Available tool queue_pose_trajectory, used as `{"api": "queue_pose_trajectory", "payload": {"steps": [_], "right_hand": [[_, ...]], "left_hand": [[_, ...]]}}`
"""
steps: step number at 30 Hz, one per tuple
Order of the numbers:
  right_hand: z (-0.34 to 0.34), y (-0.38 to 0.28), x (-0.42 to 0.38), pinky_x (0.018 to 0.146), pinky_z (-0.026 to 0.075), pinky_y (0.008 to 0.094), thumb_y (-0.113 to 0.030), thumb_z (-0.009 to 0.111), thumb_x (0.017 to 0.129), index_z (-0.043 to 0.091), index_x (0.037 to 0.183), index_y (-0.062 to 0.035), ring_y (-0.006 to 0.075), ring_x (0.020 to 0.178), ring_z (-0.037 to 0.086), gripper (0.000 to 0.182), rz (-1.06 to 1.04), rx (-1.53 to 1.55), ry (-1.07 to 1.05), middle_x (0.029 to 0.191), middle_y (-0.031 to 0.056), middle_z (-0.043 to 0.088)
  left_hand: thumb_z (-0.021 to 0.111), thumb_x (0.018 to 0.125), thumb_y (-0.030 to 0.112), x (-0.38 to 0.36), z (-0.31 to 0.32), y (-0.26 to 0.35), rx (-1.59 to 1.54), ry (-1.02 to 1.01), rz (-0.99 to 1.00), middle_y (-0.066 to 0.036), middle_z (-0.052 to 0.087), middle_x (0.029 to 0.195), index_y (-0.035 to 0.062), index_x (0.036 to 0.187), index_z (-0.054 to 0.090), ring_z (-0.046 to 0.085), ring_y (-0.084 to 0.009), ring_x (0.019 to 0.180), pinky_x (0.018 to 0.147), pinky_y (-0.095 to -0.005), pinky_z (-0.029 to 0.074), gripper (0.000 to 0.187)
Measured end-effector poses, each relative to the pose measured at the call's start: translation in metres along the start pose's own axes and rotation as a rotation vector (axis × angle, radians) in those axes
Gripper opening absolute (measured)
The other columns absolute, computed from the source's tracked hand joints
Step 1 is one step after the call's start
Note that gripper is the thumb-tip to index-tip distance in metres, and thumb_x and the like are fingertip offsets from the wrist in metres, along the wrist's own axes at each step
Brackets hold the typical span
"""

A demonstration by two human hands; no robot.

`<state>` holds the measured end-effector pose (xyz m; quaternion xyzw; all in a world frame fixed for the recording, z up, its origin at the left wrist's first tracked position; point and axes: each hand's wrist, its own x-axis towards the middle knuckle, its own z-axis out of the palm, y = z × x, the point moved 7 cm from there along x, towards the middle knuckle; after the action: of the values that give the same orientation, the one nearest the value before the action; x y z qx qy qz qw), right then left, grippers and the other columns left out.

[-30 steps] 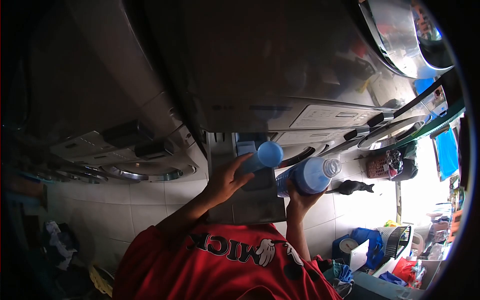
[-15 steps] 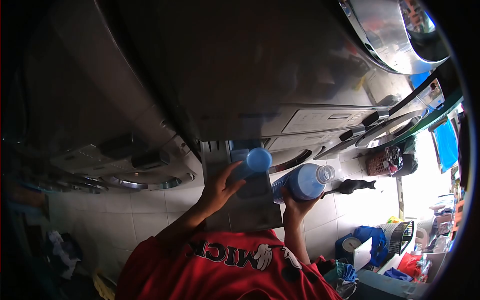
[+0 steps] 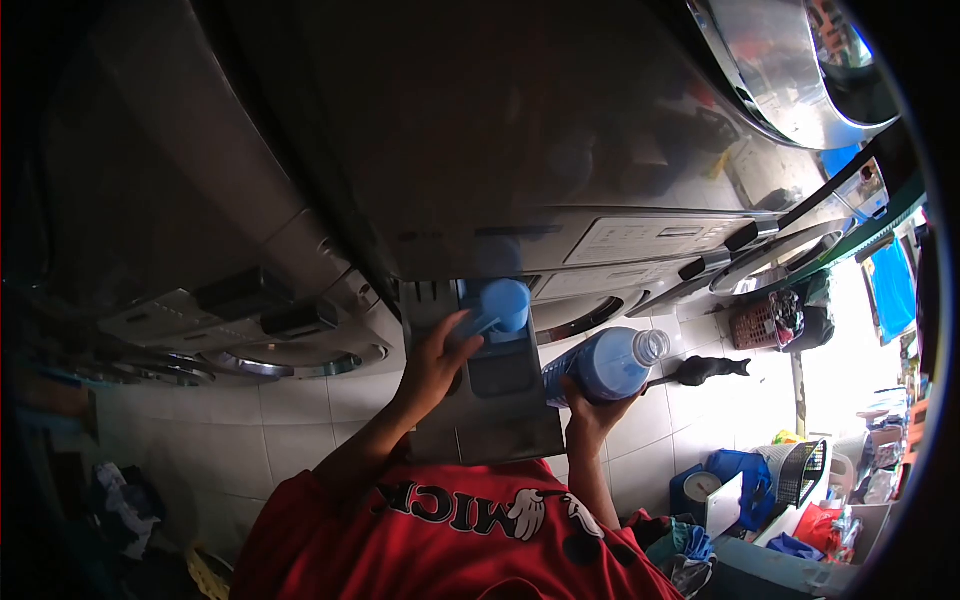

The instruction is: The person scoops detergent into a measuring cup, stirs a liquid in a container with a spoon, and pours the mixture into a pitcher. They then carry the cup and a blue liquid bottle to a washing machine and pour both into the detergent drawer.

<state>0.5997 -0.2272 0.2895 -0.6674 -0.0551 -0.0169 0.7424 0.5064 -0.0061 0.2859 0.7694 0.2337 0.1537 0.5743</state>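
Between its thumb and fingers my left hand (image 3: 436, 362) grips the handle of a blue scoop (image 3: 507, 303). The scoop's cup is over the back of a pulled-out grey detergent drawer (image 3: 500, 435), and looks tilted. Its contents, if any, cannot be made out. My right hand (image 3: 597, 412) is wrapped round a large clear bottle of blue liquid (image 3: 608, 365), held beside the drawer's right edge. The bottle leans with its uncapped neck up and to the right. Several compartments show in the drawer.
Front-loading washing machines (image 3: 620, 245) line both sides of the drawer. A black cat (image 3: 708, 371) is on the tiled floor at the right. Beyond it stands a brown basket (image 3: 755, 327) of laundry. Blue bags (image 3: 742, 475), a dial scale (image 3: 702, 486) and a white basket (image 3: 800, 470) crowd the lower right.
My left hand has shifted the scoop slightly left and further back over the drawer, turning it so the handle shows. The bottle and my right hand have hardly moved.
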Motion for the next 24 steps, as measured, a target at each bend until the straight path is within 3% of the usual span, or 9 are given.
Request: {"api": "queue_pose_trajectory", "payload": {"steps": [5,7,10,16,24], "right_hand": [[0.002,-0.002,-0.002,0.094,0.038,0.0393,-0.003,0.077,0.055,0.013,0.134,-0.0074,0.0265,0.111,0.045,0.102,-0.003,0.008,-0.026,0.121,0.0142,0.039],[0.001,-0.002,-0.003,0.094,0.038,0.039,-0.003,0.077,0.055,0.013,0.134,-0.0074,0.0261,0.111,0.044,0.101,0.005,0.009,-0.013,0.122,0.014,0.038],[-0.004,0.004,-0.003,0.094,0.038,0.0387,-0.004,0.078,0.054,0.014,0.134,-0.0074,0.0258,0.111,0.043,0.102,0.005,-0.023,0.003,0.122,0.0138,0.037],[-0.005,0.005,-0.003,0.095,0.037,0.0388,-0.005,0.079,0.053,0.015,0.134,-0.0073,0.0257,0.112,0.043,0.103,0.011,-0.022,0.019,0.123,0.0137,0.036],[-0.003,0.003,-0.003,0.095,0.037,0.0391,-0.006,0.078,0.053,0.014,0.134,-0.0072,0.0263,0.112,0.043,0.103,0.016,0.015,0.0,0.123,0.0139,0.037]], "left_hand": [[0.059,0.084,0.034,0.009,0.005,-0.011,-0.243,-0.029,-0.146,-0.007,0.059,0.098,0.0005,0.119,0.048,0.055,-0.0146,0.088,0.078,-0.0258,0.042,0.05],[0.062,0.081,0.031,0.011,0.007,-0.018,-0.381,-0.02,-0.271,0.005,0.046,0.07,0.004,0.119,0.049,0.038,-0.0011,0.056,0.05,-0.0161,0.029,0.049],[0.061,0.081,0.031,0.013,0.008,-0.016,-0.481,-0.058,-0.313,0.007,0.041,0.066,0.0036,0.118,0.049,0.031,0.0002,0.05,0.045,-0.0159,0.022,0.048],[0.059,0.082,0.031,0.014,0.009,-0.019,-0.568,-0.119,-0.391,0.009,0.031,0.059,0.0035,0.115,0.049,0.025,-0.0007,0.046,0.042,-0.017,0.02,0.044],[0.057,0.082,0.032,0.015,0.01,-0.029,-0.75,-0.201,-0.5,0.009,0.028,0.056,0.007,0.105,0.053,0.023,-0.001,0.043,0.039,-0.0176,0.017,0.034]]}}
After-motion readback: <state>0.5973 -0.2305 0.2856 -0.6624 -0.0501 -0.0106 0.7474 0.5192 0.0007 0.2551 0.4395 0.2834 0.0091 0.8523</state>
